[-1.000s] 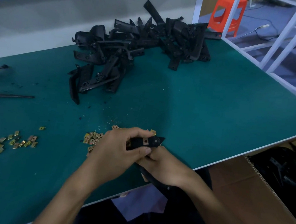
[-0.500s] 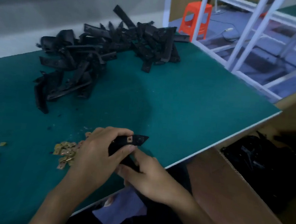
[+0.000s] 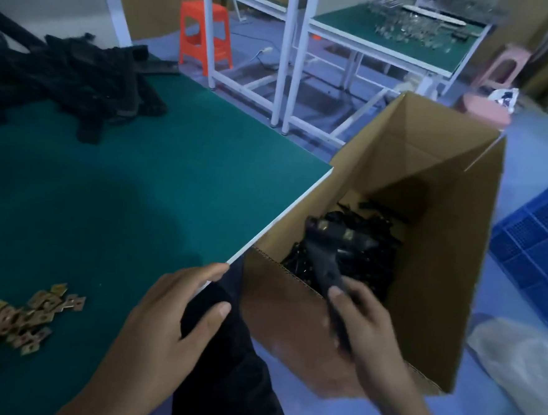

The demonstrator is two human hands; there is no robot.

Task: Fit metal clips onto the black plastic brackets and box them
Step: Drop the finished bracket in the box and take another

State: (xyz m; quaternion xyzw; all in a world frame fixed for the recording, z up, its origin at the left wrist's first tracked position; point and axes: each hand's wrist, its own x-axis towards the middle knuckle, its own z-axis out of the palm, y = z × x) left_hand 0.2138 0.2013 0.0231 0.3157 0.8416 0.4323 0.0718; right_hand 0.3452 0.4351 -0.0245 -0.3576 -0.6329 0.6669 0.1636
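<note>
Just one held bracket (image 3: pixel 323 261), one box (image 3: pixel 286 315)

Right hand (image 3: pixel 367 314) holds clipped bracket (image 3: pixel 324 253) over cardboard box (image 3: pixel 291 309)

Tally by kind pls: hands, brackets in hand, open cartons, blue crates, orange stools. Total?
Hands: 2 (left hand, right hand)
Held bracket: 1
Open cardboard box: 1
Blue crate: 1
Orange stool: 1
Total: 6
Not counted: clip pile and bracket pile, too dense to count.
</note>
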